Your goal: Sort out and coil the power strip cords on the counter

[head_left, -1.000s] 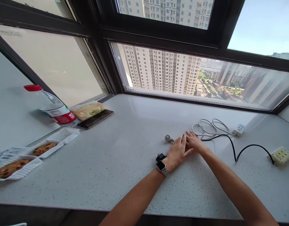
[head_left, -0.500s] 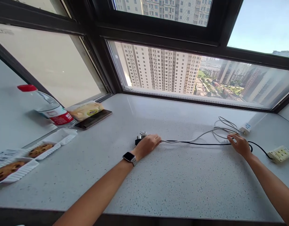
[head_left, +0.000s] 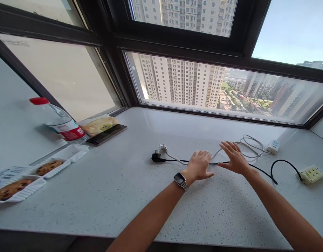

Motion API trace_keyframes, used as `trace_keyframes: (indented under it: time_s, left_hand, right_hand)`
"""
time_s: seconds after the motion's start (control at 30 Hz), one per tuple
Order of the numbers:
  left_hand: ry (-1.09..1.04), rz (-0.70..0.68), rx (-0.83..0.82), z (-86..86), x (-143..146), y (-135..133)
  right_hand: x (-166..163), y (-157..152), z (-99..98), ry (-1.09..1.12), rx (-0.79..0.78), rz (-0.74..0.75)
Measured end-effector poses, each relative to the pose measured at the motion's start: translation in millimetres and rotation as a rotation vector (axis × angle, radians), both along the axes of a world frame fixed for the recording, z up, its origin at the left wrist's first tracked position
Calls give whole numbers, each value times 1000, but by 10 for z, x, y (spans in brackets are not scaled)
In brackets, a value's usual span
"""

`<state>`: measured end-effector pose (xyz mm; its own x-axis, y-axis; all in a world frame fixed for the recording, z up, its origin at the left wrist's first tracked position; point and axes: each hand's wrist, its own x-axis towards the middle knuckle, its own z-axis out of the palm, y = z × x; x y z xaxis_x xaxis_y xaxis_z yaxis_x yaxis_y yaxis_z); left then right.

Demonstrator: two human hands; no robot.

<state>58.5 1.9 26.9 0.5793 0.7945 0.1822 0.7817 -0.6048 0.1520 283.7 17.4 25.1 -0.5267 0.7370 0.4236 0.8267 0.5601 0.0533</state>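
My left hand (head_left: 199,165), with a watch (head_left: 180,179) on its wrist, lies over the middle of two cords, fingers extended and thumb apart. Just right of it, my right hand (head_left: 233,159) is spread over the same cords. A black cord (head_left: 272,171) runs from a black plug (head_left: 156,157) to a cream power strip (head_left: 311,174). The white cord (head_left: 174,158) goes from a white plug (head_left: 163,148) under my hands into loose loops, ending at a small white socket block (head_left: 273,146). Whether my palms press on the cords is hidden.
On the left of the speckled white countertop (head_left: 103,189) stand a red-capped bottle (head_left: 69,130), a soft yellow pack (head_left: 100,125) and a dark phone (head_left: 107,134). A plastic tray (head_left: 70,159) holds cookies (head_left: 49,167). Dark-framed windows (head_left: 177,82) border the back.
My left hand has slid right, away from the plugs, and its fingers have spread. My right hand has moved left from the white loops and opened. The black cord now bends into a wider loop.
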Motion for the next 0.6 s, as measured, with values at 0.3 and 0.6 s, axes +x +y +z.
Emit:
trace_keyframes:
  time_s: [0.3, 0.6]
  left_hand:
    - [-233, 183, -411, 46, 270, 293]
    - [-2008, 21, -1348, 982, 408, 218]
  right_hand:
    - [-128, 287, 229, -245, -527, -118]
    - [-343, 165, 42, 1024, -110, 133]
